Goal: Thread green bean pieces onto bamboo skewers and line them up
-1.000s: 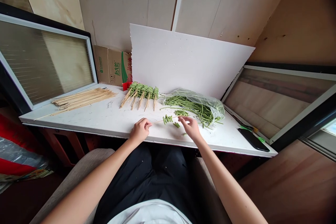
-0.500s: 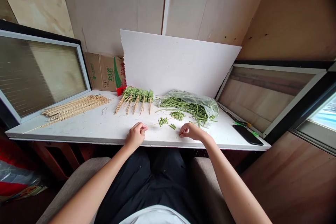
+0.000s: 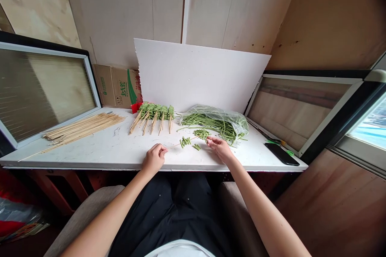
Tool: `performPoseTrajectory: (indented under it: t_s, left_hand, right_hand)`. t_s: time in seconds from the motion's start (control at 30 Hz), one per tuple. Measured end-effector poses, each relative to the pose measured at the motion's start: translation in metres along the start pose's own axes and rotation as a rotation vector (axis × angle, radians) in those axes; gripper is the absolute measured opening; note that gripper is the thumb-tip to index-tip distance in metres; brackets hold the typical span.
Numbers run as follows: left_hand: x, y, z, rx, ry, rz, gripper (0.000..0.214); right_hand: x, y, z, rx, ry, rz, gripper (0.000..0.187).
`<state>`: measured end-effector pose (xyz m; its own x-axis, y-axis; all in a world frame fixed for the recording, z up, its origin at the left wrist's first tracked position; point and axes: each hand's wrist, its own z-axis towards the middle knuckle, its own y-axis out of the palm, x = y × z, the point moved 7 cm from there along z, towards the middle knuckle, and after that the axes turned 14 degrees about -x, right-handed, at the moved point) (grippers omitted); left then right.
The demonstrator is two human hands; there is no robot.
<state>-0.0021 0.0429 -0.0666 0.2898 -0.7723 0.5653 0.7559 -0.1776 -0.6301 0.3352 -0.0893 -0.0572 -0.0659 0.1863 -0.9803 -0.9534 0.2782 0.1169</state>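
Note:
My left hand (image 3: 155, 157) rests on the white table (image 3: 114, 148) near its front edge and pinches the end of a thin bamboo skewer (image 3: 176, 145). A few short green bean pieces (image 3: 185, 141) are threaded on that skewer. My right hand (image 3: 219, 147) is at the skewer's far end, fingers pinched on a small green bean piece. Loose cut bean pieces (image 3: 201, 133) lie just beyond the hands.
A clear bag of long green beans (image 3: 217, 122) lies behind my right hand. Finished bean skewers (image 3: 153, 113) lie at the back, bare bamboo skewers (image 3: 81, 128) on the left. A black phone (image 3: 282, 153) and green-handled scissors sit at the right. A white board leans on the wall.
My right hand went down to the table's front edge, then came back up to the skewer's tip with its fingers pinched. The left hand kept hold of the skewer.

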Motion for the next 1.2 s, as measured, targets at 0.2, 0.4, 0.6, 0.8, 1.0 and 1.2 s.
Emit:
performPoseTrajectory:
  t_s: [0.2, 0.4, 0.6, 0.8, 1.0, 1.2]
  left_hand:
    - [0.002, 0.0, 0.0, -0.002, 0.003, -0.002, 0.014]
    - [0.004, 0.0, -0.001, -0.008, 0.023, 0.005, 0.015]
    - [0.005, 0.0, -0.001, -0.019, 0.021, 0.017, 0.015]
    - [0.005, 0.0, -0.001, -0.024, 0.017, 0.028, 0.016]
    - [0.005, 0.002, -0.001, -0.033, 0.024, 0.018, 0.016]
    - [0.007, 0.002, -0.002, -0.033, 0.037, 0.048, 0.016]
  right_hand:
    - [0.0, 0.008, 0.0, 0.018, -0.083, 0.091, 0.05]
    - [-0.002, 0.01, -0.003, 0.08, -0.1, 0.11, 0.046]
    - [0.0, 0.018, -0.002, -0.022, -0.079, 0.22, 0.044]
    - [0.008, 0.029, 0.0, -0.124, -0.025, 0.302, 0.037]
    - [0.006, 0.04, -0.002, -0.165, -0.019, 0.315, 0.037]
    - [0.002, 0.04, -0.004, -0.14, -0.029, 0.228, 0.035]
